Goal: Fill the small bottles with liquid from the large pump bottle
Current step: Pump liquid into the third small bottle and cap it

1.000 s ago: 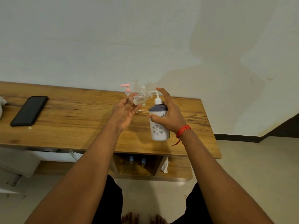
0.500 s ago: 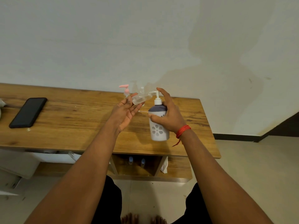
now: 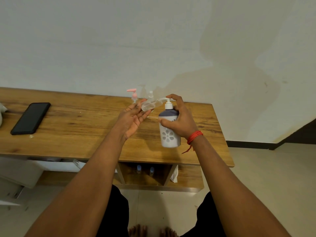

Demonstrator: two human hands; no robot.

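Note:
My right hand (image 3: 181,120) grips the large white pump bottle (image 3: 169,134), which has a dark top and a flower print, and holds it above the wooden table (image 3: 77,134). Its forefinger rests on the pump head. My left hand (image 3: 133,118) holds a small clear bottle (image 3: 151,104) tilted on its side, its mouth against the pump's spout. Behind them, near the table's far edge, stand a small bottle with a pink pump (image 3: 133,95) and another small clear bottle (image 3: 150,94).
A black phone (image 3: 30,118) lies flat on the left part of the table. Two blue-capped bottles (image 3: 144,170) stand on a shelf under the table. A white wall rises right behind the table; the floor lies to the right.
Both hands and both bottles keep almost the same pose. The view has shifted slightly; the grips are unchanged.

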